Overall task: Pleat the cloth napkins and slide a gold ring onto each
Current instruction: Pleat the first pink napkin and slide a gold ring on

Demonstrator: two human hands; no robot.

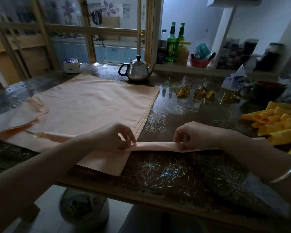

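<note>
A peach cloth napkin folded into a long narrow strip (158, 146) lies across the near part of the dark glossy counter with a gold flower pattern (183, 167). Its left part rests on a flat stack of peach napkins with zigzag-cut edges (94, 101). Both hands are on the strip. The left hand (114, 137) has its grip pinched on the fold where the strip crosses the stack's right edge. The right hand (190, 135) has its grip pinched on the fold further right, over bare counter, with the fingers curled. A silver bangle (286, 172) sits on the right wrist.

Several gold napkin rings (183, 92) stand in a loose row beyond the hands, right of the stack (their exact number is hard to tell among the reflections). At the right edge lies a heap of rolled yellow cloth napkins (272, 123), well apart from the rings. A steel kettle with a black handle (138, 71) stands at the stack's far edge, and two green glass bottles (170, 44) stand on the shelf behind it.
</note>
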